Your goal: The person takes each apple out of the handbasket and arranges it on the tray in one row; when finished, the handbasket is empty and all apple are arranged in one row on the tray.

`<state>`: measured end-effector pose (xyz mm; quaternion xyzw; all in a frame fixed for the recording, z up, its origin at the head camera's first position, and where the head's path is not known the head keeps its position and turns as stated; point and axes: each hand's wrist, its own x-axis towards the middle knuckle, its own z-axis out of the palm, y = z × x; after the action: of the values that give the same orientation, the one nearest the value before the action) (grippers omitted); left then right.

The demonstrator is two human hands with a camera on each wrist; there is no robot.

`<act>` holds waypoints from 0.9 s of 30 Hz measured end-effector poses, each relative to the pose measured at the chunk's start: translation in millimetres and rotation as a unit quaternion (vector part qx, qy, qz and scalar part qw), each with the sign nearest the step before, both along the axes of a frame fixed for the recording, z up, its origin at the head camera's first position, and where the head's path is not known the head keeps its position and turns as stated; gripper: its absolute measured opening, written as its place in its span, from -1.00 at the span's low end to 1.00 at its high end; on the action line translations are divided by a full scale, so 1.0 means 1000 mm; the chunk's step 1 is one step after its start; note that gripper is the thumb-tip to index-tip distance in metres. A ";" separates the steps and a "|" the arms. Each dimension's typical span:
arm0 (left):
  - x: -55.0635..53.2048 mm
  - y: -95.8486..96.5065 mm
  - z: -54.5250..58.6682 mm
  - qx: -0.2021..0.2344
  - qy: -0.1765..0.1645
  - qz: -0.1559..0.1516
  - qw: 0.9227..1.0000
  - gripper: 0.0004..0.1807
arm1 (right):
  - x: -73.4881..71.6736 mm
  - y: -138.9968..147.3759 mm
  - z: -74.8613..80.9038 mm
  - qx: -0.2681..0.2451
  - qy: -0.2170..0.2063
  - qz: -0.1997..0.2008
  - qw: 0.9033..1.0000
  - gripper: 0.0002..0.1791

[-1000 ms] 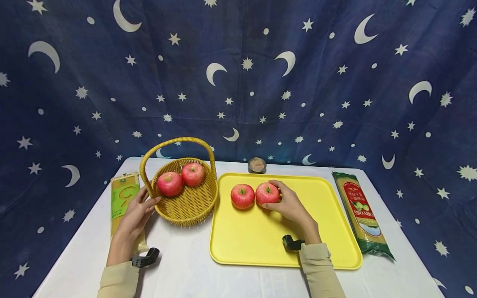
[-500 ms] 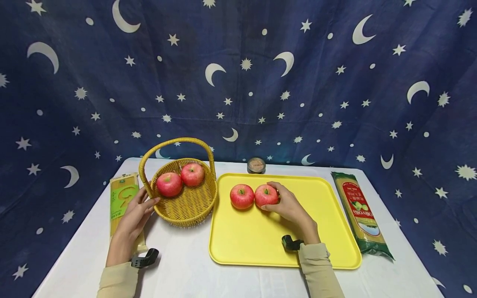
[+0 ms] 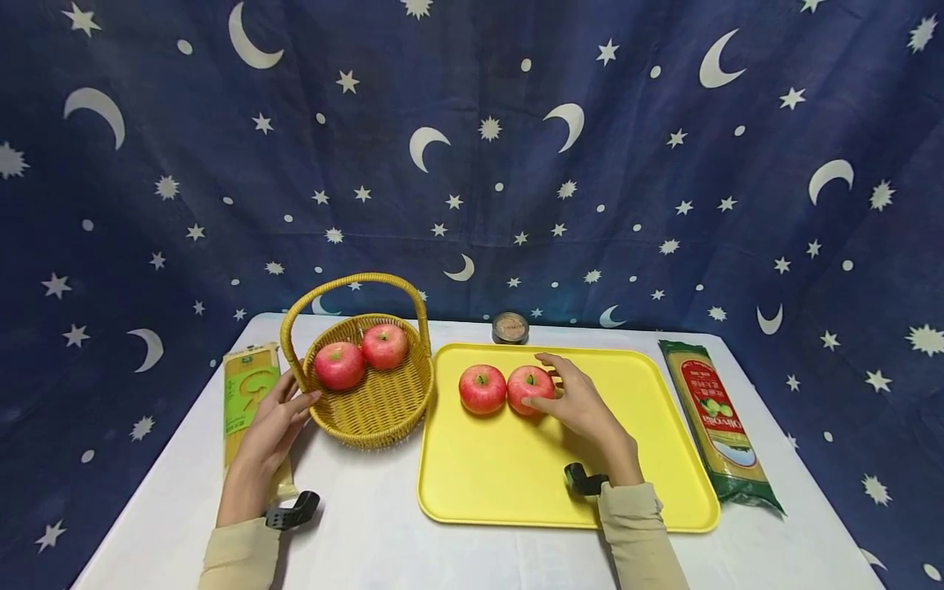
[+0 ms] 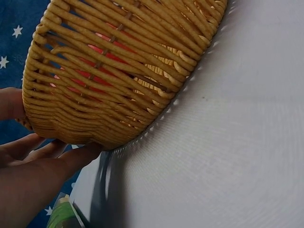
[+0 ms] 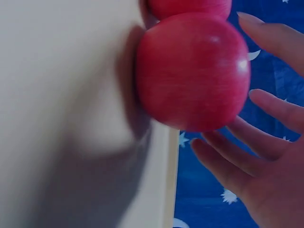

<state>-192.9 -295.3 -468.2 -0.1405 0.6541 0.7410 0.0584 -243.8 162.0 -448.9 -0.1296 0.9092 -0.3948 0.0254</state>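
In front of me, a dark blue curtain (image 3: 487,176) fills the top half of the frame & runs down both sides, w/ soft vert. folds plus a faint horiz. crease nr ctr. It's printed w/ pale moons (image 3: 242,39), stars (image 3: 608,52) & dots (image 3: 526,64). Btm half: my table (image 3: 369,516), white-topped, rounded far corners abt mid-frame, widening twd the btm edge. Light's fairly even, shadows soft; curtain looks darker at far L. In my L wrist view, the white tabletop fills the R side, blue curtain upper L.

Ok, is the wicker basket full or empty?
Neither: the basket holds two red apples; bare woven bottom shows beside them.
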 end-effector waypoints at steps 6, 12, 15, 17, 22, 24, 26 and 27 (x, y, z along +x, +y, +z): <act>-0.001 0.002 -0.001 -0.002 0.001 -0.001 1.000 -0.07 | 0.006 -0.012 0.010 -0.018 0.077 0.007 0.997 -0.28; -0.001 0.001 -0.002 0.005 -0.002 0.004 1.000 -0.07 | 0.011 -0.035 0.016 -0.025 0.150 0.026 0.988 -0.35; -0.001 0.000 -0.002 0.006 -0.001 0.004 1.000 -0.06 | 0.012 -0.047 0.019 -0.037 0.151 0.044 0.987 -0.35; -0.001 -0.001 -0.002 0.007 0.000 0.003 1.000 -0.06 | 0.011 -0.055 0.021 -0.046 0.142 0.054 0.987 -0.36; -0.002 0.000 -0.001 0.005 -0.001 0.000 1.000 -0.06 | 0.008 -0.077 0.027 -0.053 0.129 0.081 0.987 -0.39; -0.002 0.000 0.000 0.006 -0.002 0.001 1.000 -0.06 | 0.006 -0.085 0.029 -0.063 0.115 0.096 0.987 -0.39; -0.002 0.000 -0.001 0.007 -0.004 0.002 1.000 -0.06 | 0.003 -0.093 0.031 -0.082 0.092 0.112 0.986 -0.40; -0.002 0.001 -0.001 0.008 -0.005 0.003 1.000 -0.06 | 0.002 -0.096 0.031 -0.094 0.081 0.121 0.985 -0.40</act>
<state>-194.5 -294.8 -469.2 -0.1456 0.6478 0.7453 0.0610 -241.9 65.5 -417.4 -0.2723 0.8446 -0.4608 -0.0132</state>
